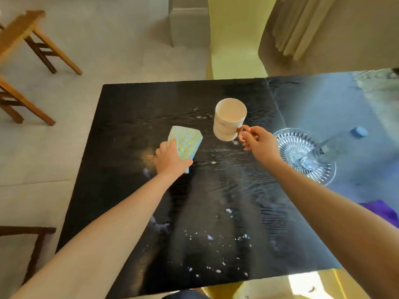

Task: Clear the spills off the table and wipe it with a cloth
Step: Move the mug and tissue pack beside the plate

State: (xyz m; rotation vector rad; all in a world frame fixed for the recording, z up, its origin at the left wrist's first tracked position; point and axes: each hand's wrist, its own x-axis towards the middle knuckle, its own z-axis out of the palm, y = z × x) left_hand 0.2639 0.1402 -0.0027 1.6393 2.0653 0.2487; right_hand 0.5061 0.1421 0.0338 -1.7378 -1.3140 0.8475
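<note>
Left hand [170, 158]: fingers closed over the near end of a folded cloth [185, 144], thumb along its right edge. Cloth: soft, flat, roughly five-sided in outline, pale blue with a dense yellow speckled print; it lies against the tabletop [121, 117] left of centre, fanning away from the hand.

Right hand [258, 142]: fingers pinched on the handle of a mug [228, 119], thumb and forefinger curled through the loop. Mug: cream ceramic, smooth and glossy, cylindrical with a ribbed lower body, faint lettering on its side; tilted with the open mouth toward the camera, inside looks empty. Whether its base touches the surface cannot be told.

Tabletop: square, black, wood grain visible under a wet sheen. Spills [216, 251]: pale droplets and small white flecks scattered over the near half, a thin smeared streak between the two hands, a few more specks just left of the mug.

Glass dish [306, 156]: clear, cut with radiating ribs, on the right side of the surface near the right hand. Small blue cap [359, 132] beyond it. Purple fabric [380, 210] at the right edge. Wooden chairs [28, 44] on the pale floor, well apart to the left.
</note>
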